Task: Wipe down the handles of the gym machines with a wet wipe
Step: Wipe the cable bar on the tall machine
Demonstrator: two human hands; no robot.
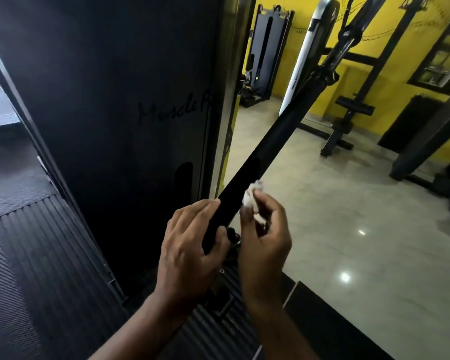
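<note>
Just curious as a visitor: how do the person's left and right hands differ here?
The left hand holds the lower end of the long black padded bar handle between thumb and fairly straight fingers; the right hand pinches a crumpled white wet wipe in curled fingers. The left hand touches the bar bare; the right hand seems to meet it only through the wipe. Both sit close together.

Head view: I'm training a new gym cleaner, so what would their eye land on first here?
The long black bar handle slants up through the middle, and the left hand holds its near end. Beside it, the right hand pinches a crumpled white wet wipe at the bar's right edge. Behind, the bright yellow wall stands out at upper right.
</note>
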